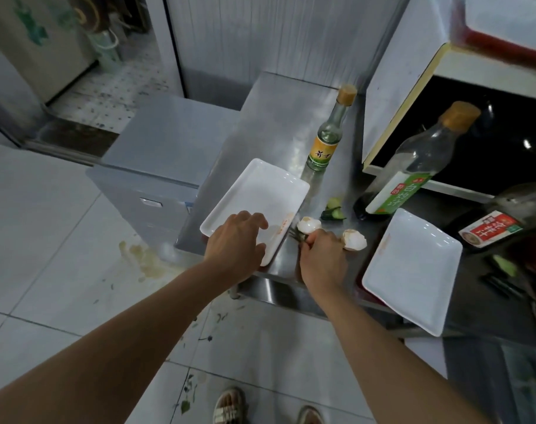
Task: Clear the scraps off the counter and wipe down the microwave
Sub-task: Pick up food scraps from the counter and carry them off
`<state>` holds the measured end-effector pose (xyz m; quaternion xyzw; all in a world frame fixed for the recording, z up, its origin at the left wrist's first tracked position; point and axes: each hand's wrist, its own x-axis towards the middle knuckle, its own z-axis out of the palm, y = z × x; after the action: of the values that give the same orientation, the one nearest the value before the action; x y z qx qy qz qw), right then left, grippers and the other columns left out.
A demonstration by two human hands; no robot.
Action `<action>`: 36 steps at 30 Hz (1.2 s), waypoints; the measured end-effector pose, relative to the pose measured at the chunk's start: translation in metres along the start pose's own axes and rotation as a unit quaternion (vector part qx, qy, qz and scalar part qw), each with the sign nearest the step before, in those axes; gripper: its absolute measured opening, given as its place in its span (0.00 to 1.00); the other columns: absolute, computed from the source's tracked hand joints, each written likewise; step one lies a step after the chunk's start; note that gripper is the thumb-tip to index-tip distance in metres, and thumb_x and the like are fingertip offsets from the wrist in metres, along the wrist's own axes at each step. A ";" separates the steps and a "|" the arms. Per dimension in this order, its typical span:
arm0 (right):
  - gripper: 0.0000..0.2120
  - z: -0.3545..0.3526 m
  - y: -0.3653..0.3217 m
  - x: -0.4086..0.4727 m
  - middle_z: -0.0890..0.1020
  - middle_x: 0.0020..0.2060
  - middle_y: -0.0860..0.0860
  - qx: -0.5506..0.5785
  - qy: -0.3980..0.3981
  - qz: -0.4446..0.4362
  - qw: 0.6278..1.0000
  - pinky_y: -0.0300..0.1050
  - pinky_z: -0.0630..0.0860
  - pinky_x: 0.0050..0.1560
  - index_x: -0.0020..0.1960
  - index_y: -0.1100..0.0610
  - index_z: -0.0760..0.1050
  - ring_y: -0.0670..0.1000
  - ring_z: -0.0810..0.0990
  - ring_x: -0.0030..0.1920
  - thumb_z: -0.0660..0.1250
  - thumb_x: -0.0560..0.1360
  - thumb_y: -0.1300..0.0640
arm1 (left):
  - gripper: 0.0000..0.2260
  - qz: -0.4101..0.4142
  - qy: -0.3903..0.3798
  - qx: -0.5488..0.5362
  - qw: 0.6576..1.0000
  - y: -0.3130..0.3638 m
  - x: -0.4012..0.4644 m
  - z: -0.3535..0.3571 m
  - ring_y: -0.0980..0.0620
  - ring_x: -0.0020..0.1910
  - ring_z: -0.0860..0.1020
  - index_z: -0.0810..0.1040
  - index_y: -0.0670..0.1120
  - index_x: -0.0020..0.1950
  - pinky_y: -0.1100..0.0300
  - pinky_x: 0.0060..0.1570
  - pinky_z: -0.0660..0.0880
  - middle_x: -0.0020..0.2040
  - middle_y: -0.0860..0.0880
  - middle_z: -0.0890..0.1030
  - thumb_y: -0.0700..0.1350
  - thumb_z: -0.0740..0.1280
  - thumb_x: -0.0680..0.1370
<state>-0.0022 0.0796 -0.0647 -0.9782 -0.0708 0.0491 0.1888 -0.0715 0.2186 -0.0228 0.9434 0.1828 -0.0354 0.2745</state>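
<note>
On the steel counter lie two broken eggshells: one just beyond my right hand, the other to its right. Green cucumber scraps sit behind them. My right hand pinches a small green scrap at the first eggshell. My left hand lies over the near corner of a white rectangular plate, thumb at its edge, fingers loosely bent. The microwave, white with a dark door, stands at the back right.
A second white plate hangs over the counter's front edge at right. A small green-labelled bottle, a tall bottle and a red-labelled bottle stand near the microwave. A grey cabinet is left of the counter. Scraps litter the floor.
</note>
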 end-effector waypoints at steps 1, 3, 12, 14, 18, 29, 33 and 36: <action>0.07 0.000 0.000 0.000 0.78 0.50 0.54 -0.011 0.000 -0.007 1.000 0.50 0.78 0.47 0.52 0.59 0.76 0.54 0.79 0.50 0.62 0.78 0.57 | 0.16 0.004 -0.001 0.000 1.000 0.000 0.001 0.000 0.50 0.63 0.72 0.72 0.52 0.62 0.50 0.63 0.71 0.65 0.51 0.74 0.46 0.68 0.75; 0.08 -0.001 -0.001 -0.001 0.78 0.50 0.54 -0.026 -0.003 -0.020 0.999 0.48 0.78 0.47 0.53 0.59 0.76 0.53 0.78 0.50 0.60 0.79 0.58 | 0.16 0.010 -0.002 -0.001 1.000 0.001 0.003 -0.001 0.50 0.63 0.73 0.72 0.52 0.62 0.50 0.63 0.71 0.65 0.51 0.74 0.46 0.68 0.75; 0.04 -0.034 0.014 -0.011 0.77 0.42 0.56 0.070 -0.039 -0.049 0.996 0.50 0.73 0.45 0.44 0.59 0.69 0.55 0.76 0.44 0.59 0.77 0.64 | 0.16 0.046 -0.014 0.027 0.998 0.006 0.014 -0.006 0.50 0.60 0.75 0.73 0.52 0.62 0.51 0.61 0.74 0.63 0.51 0.76 0.47 0.69 0.75; 0.06 -0.044 0.019 -0.011 0.74 0.38 0.54 0.087 -0.020 -0.038 0.995 0.50 0.72 0.43 0.42 0.58 0.68 0.54 0.74 0.41 0.60 0.77 0.64 | 0.16 0.054 -0.013 0.027 0.998 0.011 0.016 -0.006 0.50 0.59 0.75 0.73 0.52 0.61 0.51 0.59 0.74 0.62 0.50 0.76 0.47 0.69 0.75; 0.07 -0.062 0.031 -0.007 0.77 0.37 0.54 0.109 0.023 -0.010 0.994 0.45 0.70 0.39 0.41 0.57 0.68 0.53 0.75 0.38 0.63 0.75 0.64 | 0.15 0.066 -0.009 0.031 0.997 0.023 0.022 -0.007 0.50 0.58 0.75 0.72 0.52 0.60 0.53 0.57 0.75 0.60 0.51 0.77 0.47 0.68 0.75; 0.05 -0.085 0.069 0.022 0.80 0.36 0.53 0.233 0.065 0.018 0.970 0.37 0.70 0.40 0.41 0.59 0.76 0.52 0.78 0.39 0.67 0.71 0.68 | 0.18 0.090 -0.036 0.043 0.994 0.068 0.054 0.012 0.48 0.59 0.73 0.71 0.50 0.63 0.57 0.52 0.69 0.60 0.49 0.75 0.46 0.67 0.74; 0.05 -0.087 0.086 0.035 0.81 0.34 0.51 0.248 0.068 0.025 0.966 0.44 0.75 0.44 0.40 0.58 0.77 0.54 0.80 0.39 0.67 0.72 0.67 | 0.20 0.096 -0.042 0.053 0.993 0.081 0.075 0.032 0.47 0.60 0.72 0.69 0.50 0.65 0.55 0.53 0.70 0.61 0.48 0.74 0.46 0.68 0.74; 0.13 -0.089 0.098 0.043 0.80 0.32 0.51 0.277 0.060 0.026 0.959 0.50 0.78 0.45 0.36 0.51 0.75 0.55 0.81 0.36 0.65 0.72 0.68 | 0.23 0.100 -0.043 0.057 0.992 0.088 0.092 0.045 0.47 0.61 0.72 0.68 0.51 0.65 0.52 0.55 0.72 0.63 0.49 0.74 0.45 0.70 0.73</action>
<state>0.0630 -0.0353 -0.0226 -0.8902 -0.0171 0.0131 0.4551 0.0477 0.1559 -0.0314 0.9687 0.0733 -0.0590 0.2296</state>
